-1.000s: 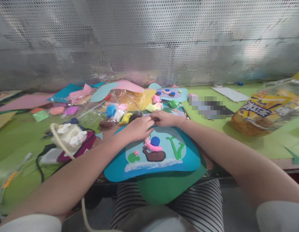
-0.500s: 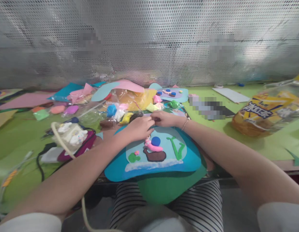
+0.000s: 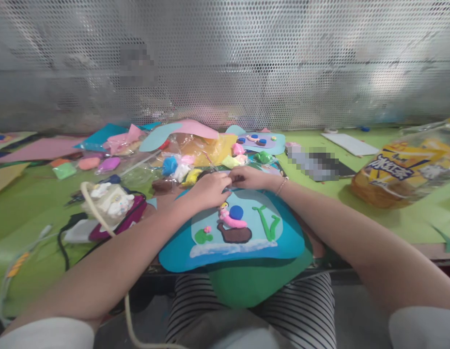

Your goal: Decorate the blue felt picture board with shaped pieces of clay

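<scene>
At the top edge of a blue foam-sheet picture (image 3: 293, 237), my left hand (image 3: 214, 188) and my right hand (image 3: 248, 177) meet with bent fingers. Both are closed, fingertips pressed together; whatever lies between them is too small or hidden to make out. Below the hands, the picture carries a pink clay snail (image 3: 234, 222) with a blue shell, resting above a brown clay shape (image 3: 237, 235). Green clay strands (image 3: 266, 223) are on its right, a green clay lump (image 3: 203, 236) with a pink flower on its left. A white band runs along the bottom.
Bagged clay lumps (image 3: 170, 166) and foam sheets (image 3: 195, 128) lie behind the hands. A second clay picture (image 3: 275, 141) is at the back. On the right leans a tea bottle (image 3: 395, 169); on the left are a pouch (image 3: 116, 206) and cables. A green sheet (image 3: 257, 283) overhangs the table edge.
The view has shifted very slightly. Both hands stay together above the picture, with the left fingers moved a little and more of the snail's yellow-topped head showing.
</scene>
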`<state>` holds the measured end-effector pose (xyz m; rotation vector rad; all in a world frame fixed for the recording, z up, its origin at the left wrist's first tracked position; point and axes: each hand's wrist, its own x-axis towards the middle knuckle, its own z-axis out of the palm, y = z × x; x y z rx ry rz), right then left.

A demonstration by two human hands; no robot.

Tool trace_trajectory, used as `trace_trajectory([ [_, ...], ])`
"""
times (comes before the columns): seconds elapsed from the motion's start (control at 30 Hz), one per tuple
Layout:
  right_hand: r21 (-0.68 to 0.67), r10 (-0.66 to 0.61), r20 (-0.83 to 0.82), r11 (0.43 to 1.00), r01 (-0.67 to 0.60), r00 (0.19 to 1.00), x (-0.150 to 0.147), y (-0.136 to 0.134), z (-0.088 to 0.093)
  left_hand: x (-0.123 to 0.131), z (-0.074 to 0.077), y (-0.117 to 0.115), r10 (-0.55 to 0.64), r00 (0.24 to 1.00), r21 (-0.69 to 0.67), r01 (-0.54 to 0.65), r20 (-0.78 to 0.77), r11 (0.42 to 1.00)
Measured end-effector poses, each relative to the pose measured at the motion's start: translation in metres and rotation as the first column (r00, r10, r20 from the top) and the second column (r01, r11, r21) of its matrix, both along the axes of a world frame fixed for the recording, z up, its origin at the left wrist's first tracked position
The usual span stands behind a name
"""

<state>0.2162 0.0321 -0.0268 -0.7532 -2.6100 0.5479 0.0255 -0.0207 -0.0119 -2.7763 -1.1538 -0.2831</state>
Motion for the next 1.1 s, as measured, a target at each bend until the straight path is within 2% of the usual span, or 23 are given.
trace_trajectory([
  [0.27,-0.107,-0.025,-0.040,0.994,0.020,0.999,0.001,-0.002,0.000,-0.001,0.001,0.001,0.147,0.989,0.034,-0.148,0.010,0.988],
  [0.63,-0.052,-0.064,-0.019,0.997,0.063,0.998,0.000,-0.005,0.004,-0.002,0.002,0.001,0.160,0.987,0.006,-0.160,-0.004,0.987],
  [0.97,-0.061,-0.111,-0.063,0.992,0.107,0.992,-0.003,-0.001,-0.004,0.001,-0.008,0.010,0.143,0.987,-0.031,-0.142,0.070,0.989],
  [1.1,-0.062,-0.129,-0.047,0.990,0.126,0.991,-0.004,-0.001,-0.003,0.001,-0.010,0.013,0.170,0.981,-0.031,-0.168,0.096,0.985],
])
